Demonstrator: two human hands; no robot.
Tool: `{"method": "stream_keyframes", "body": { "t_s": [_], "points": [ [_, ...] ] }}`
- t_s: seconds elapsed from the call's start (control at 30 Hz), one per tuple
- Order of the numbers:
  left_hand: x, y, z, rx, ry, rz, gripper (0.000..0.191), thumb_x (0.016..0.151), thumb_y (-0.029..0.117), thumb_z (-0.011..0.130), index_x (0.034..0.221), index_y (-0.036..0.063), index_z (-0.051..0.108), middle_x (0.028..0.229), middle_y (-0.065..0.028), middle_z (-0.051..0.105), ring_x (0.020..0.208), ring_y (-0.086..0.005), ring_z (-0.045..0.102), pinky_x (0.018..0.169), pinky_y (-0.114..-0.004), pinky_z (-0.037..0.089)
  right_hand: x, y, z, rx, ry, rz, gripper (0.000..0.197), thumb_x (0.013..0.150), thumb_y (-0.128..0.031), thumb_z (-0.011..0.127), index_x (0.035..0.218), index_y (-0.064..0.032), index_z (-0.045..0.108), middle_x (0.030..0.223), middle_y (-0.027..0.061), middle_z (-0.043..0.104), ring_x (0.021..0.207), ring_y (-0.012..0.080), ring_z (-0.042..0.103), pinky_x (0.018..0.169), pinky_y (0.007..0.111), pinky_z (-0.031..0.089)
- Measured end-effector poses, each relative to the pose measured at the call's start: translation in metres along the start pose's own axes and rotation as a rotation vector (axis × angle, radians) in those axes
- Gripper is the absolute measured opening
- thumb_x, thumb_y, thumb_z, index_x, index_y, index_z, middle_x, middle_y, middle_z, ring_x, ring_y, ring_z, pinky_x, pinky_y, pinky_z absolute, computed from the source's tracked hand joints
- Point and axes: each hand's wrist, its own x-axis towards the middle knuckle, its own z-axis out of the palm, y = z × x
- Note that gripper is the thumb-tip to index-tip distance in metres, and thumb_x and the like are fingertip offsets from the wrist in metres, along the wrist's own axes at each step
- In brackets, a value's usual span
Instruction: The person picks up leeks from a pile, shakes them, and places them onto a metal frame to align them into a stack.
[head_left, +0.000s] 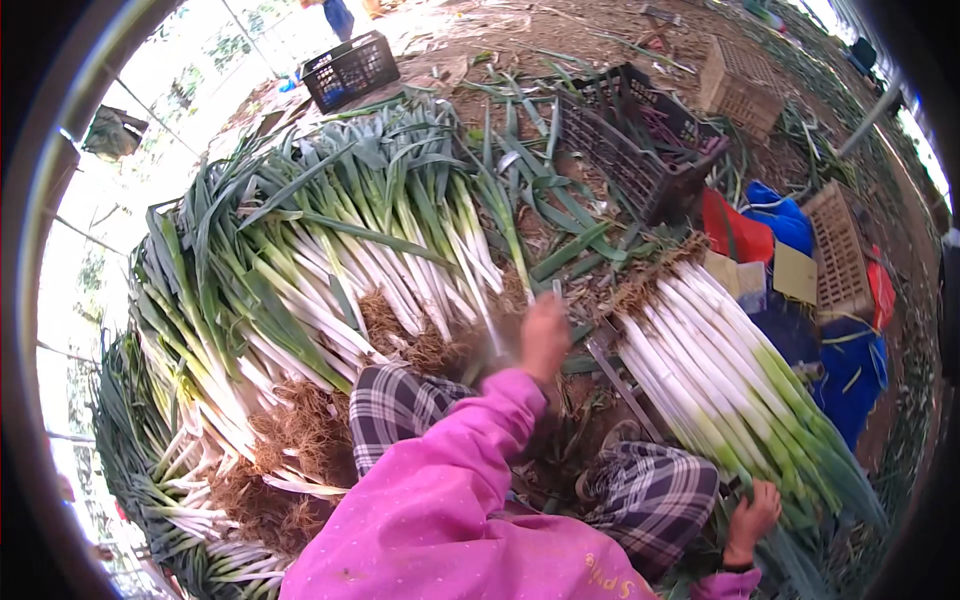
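Note:
My left hand (546, 339) is blurred, with the fingers curled, at the root ends of a large pile of leeks (420, 277). A pale, narrow tip shows above this fist; I cannot tell what it is. To the right lies a row of leeks (712, 352), white shanks side by side, with roots at the far end and green leaves towards me. It lies across a flat metal bar (622, 386). My right hand (754, 514) is curled on the green leaves at the near end of this row, a leaf showing by the thumb.
Brown fibrous roots (300, 420) edge the pile near my left knee. A black plastic crate (622, 150) lies tilted beyond, among loose leaves. Another black crate (351, 71), tan crates (742, 86) and a blue bag (851, 382) stand farther off. A person's leg (337, 19) shows at the top.

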Motion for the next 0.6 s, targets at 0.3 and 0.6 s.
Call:
{"method": "stream_keyframes", "body": {
  "t_s": [0.3,0.6],
  "points": [
    [0.064,-0.206,-0.094,0.569,0.015,-1.027,0.036,0.091,0.015,0.047,0.12,-0.0042,0.05,0.119,-0.0234,0.056,0.112,-0.0424,0.054,0.094,-0.046,0.046,-0.009,0.022,0.003,-0.033,0.0,-0.023,0.037,0.069,-0.007,0.065,0.105,-0.0056,0.063,0.103,0.0107,0.058,0.1,0.0335,0.053,0.087,0.045,0.04],
    [0.089,-0.25,-0.131,0.42,-0.095,-0.977,0.033,0.078,0.013,0.065,0.105,-0.0047,0.059,0.085,-0.0162,0.065,0.074,-0.0355,0.066,0.068,-0.044,0.054,0.005,-0.009,-0.024,-0.121,0.059,-0.177,0.019,0.079,-0.018,0.063,0.091,-0.0056,0.07,0.084,0.0151,0.067,0.076,0.0358,0.062,0.067,0.045,0.048]
  ]
}}
